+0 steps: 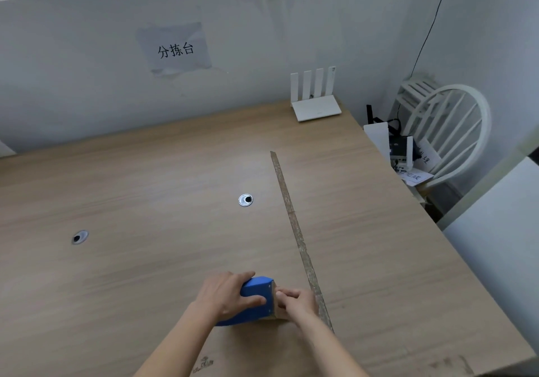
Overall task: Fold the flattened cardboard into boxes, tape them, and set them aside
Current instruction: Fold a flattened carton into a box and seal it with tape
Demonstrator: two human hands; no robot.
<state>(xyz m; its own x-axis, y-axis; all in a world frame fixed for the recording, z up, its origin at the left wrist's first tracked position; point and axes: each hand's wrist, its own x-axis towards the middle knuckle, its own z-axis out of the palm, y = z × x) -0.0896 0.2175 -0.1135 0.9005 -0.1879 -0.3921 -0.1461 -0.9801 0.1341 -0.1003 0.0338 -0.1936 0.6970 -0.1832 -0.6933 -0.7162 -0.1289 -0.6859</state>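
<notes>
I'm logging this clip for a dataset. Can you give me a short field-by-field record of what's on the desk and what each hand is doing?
setting: wooden desk against a white wall
held item: blue tape dispenser, near the desk's front edge
left hand: grips the dispenser's body from the left
right hand: pinches at the dispenser's right end, apparently the tape
under the hands: flat cardboard, not yet folded
desk marks: long worn tape strip; two cable holes
back right corner: white router
beside desk: white chair holding papers
</notes>
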